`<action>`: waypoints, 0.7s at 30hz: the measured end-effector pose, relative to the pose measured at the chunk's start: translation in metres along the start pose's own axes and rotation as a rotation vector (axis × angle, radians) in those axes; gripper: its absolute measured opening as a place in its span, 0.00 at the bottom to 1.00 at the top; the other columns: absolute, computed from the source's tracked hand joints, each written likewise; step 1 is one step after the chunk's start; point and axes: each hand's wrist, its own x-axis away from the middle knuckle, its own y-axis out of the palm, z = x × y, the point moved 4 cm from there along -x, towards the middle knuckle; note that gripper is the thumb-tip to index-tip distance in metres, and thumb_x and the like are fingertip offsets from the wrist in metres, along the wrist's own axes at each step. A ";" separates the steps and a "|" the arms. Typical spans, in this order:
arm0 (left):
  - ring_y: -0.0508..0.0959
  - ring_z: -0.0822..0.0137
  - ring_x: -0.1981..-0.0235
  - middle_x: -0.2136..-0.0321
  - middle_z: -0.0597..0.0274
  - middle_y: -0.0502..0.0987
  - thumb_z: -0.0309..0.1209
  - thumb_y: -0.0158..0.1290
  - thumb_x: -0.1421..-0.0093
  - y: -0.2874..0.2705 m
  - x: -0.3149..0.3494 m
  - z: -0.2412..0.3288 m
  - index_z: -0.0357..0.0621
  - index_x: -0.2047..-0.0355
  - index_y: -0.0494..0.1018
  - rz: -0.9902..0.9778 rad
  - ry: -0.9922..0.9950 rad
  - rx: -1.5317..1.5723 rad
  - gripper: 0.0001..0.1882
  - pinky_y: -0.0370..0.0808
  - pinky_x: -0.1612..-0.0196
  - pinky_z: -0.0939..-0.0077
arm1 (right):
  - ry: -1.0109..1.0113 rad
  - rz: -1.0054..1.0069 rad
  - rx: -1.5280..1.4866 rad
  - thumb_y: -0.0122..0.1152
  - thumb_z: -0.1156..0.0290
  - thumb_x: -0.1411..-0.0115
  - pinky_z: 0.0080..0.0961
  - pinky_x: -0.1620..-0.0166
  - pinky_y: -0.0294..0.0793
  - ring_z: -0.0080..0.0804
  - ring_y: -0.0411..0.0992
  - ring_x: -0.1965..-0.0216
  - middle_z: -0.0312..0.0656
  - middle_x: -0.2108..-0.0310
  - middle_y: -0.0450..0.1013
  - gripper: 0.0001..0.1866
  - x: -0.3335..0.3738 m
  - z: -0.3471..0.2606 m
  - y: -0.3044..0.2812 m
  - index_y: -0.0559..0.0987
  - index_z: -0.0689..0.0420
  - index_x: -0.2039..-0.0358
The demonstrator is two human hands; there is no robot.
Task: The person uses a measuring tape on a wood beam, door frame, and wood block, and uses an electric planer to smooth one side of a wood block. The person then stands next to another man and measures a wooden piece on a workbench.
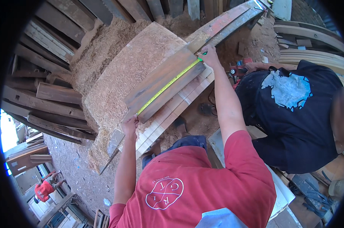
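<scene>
A yellow-green tape measure (168,85) is stretched lengthwise along a dark brown wooden board (156,83). At the board's near left end, my left hand (130,124) is closed on the tape's end, fingers pinched at the board's edge. My right hand (211,57) grips the tape measure at the far right end, where a bit of green shows by the fingers; most of the case is hidden. The board lies flat on pale planks (179,104) at the edge of a shavings-strewn wooden work surface (137,57).
Wood shavings (103,49) heap up beyond the surface. Stacked timber (61,93) lines the left and far sides. A long worn beam (229,22) runs to the far right. Close on my right, a person in dark clothes (293,114) holds a red power tool (240,68). Another person (44,191) is far left.
</scene>
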 end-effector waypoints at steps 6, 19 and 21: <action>0.80 0.73 0.76 0.75 0.64 0.79 0.34 0.62 0.40 0.001 0.004 0.000 0.37 0.65 0.78 0.013 0.043 -0.014 0.12 0.68 0.78 0.85 | -0.036 0.078 0.013 0.68 0.70 0.52 0.37 0.42 0.67 0.51 0.67 0.46 0.53 0.50 0.65 0.22 0.011 -0.009 -0.003 0.74 0.58 0.56; 0.80 0.72 0.76 0.72 0.61 0.79 0.33 0.59 0.38 0.003 0.007 -0.001 0.32 0.62 0.77 0.003 0.051 0.024 0.14 0.68 0.78 0.85 | 0.124 0.493 -0.210 0.59 0.81 0.52 0.37 0.41 0.64 0.50 0.65 0.46 0.54 0.51 0.66 0.24 0.076 -0.022 0.007 0.73 0.58 0.51; 0.80 0.72 0.75 0.71 0.60 0.80 0.33 0.60 0.39 0.003 0.007 0.002 0.32 0.61 0.76 0.017 0.112 -0.030 0.14 0.71 0.76 0.82 | 0.101 0.487 -0.246 0.57 0.82 0.52 0.37 0.41 0.63 0.50 0.66 0.46 0.54 0.51 0.66 0.26 0.078 -0.021 0.010 0.73 0.58 0.50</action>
